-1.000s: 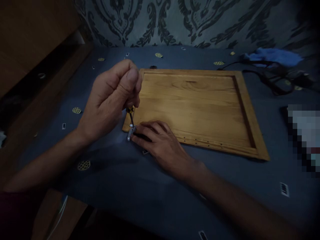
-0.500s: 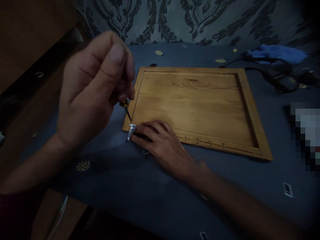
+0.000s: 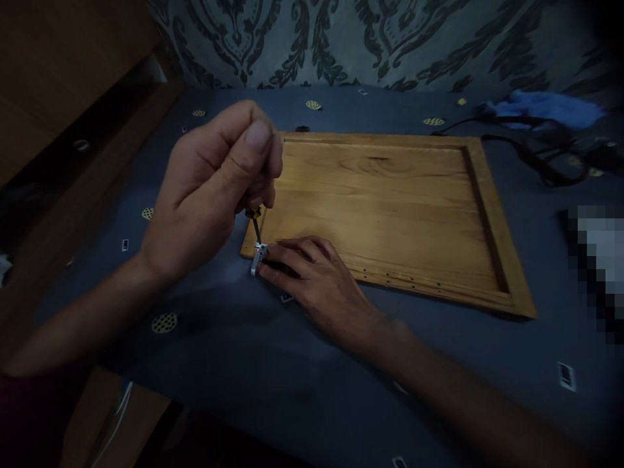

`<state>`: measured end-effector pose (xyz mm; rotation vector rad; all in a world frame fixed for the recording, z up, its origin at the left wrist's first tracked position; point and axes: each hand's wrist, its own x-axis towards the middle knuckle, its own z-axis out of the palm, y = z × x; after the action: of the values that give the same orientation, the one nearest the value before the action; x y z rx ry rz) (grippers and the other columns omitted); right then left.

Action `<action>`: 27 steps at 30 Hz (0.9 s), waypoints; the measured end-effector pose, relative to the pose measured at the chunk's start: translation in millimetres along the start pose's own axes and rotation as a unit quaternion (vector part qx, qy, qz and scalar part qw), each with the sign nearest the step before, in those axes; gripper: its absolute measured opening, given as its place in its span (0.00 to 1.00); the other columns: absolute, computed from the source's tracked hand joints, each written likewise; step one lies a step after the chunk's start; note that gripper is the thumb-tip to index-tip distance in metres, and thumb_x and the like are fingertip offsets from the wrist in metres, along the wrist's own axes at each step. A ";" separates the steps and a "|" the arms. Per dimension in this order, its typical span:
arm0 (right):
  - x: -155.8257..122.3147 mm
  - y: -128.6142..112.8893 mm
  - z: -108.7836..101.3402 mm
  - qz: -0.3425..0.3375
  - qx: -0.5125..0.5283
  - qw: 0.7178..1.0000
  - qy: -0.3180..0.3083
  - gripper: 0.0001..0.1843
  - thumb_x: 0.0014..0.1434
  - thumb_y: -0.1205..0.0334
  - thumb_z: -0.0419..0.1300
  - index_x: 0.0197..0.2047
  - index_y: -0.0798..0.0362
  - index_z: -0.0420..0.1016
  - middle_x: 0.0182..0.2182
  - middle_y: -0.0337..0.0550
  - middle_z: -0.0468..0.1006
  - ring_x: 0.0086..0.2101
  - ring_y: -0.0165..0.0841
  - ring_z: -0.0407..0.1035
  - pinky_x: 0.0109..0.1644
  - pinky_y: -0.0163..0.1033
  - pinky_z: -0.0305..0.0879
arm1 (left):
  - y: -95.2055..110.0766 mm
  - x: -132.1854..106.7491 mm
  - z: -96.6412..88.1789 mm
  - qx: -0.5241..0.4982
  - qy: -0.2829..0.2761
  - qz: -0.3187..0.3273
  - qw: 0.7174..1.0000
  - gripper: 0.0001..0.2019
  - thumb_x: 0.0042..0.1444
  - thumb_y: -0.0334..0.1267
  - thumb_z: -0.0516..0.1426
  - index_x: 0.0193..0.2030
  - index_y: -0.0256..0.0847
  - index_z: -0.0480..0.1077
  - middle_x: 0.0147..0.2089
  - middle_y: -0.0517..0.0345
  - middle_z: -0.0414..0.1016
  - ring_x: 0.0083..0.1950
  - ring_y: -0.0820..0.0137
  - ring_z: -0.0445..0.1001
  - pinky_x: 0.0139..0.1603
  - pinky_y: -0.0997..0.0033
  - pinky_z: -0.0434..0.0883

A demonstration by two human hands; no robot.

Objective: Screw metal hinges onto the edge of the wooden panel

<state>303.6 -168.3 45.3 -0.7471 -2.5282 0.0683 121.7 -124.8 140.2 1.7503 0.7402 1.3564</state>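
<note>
A framed wooden panel lies flat on a blue patterned cloth. My left hand is closed in a fist round a small screwdriver with a yellow-and-black handle, held upright. Its tip rests on a small silver metal bracket at the panel's near left corner. My right hand lies low on that corner, its fingers pressed against the bracket and the panel's edge. A row of small holes runs along the panel's near rail.
Dark cables and a blue cloth lie at the back right. A brown wooden surface rises on the left. Patterned fabric stands behind the panel. A blurred patch sits at the right edge.
My left hand had lifted the screwdriver up and away from the bracket half a second ago; it has come back down and the tip sits on the bracket again. The right hand stayed put.
</note>
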 end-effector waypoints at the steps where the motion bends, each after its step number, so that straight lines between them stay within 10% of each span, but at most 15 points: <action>1: -0.1 0.1 -0.1 0.000 0.002 1.000 -0.002 0.16 0.75 0.64 0.57 0.62 0.50 0.79 0.57 0.47 0.83 0.58 0.43 0.69 0.61 0.51 0.65 | -0.3 -0.2 0.4 -0.004 -0.003 0.003 1.000 0.16 0.72 0.43 0.58 0.31 0.43 0.72 0.25 0.60 0.65 0.24 0.71 0.58 0.28 0.65 0.59; 27: 0.2 -0.7 -0.6 -0.001 -0.019 1.000 0.000 0.17 0.77 0.64 0.54 0.61 0.48 0.80 0.58 0.44 0.82 0.56 0.42 0.69 0.61 0.49 0.65 | -0.3 -2.9 1.7 -0.002 -0.016 -0.010 1.000 0.17 0.72 0.46 0.59 0.32 0.42 0.71 0.26 0.61 0.63 0.26 0.71 0.60 0.30 0.65 0.60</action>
<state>303.4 -168.8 46.1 -0.7607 -2.5370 0.0189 122.7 -127.4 138.3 1.7527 0.7348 1.3119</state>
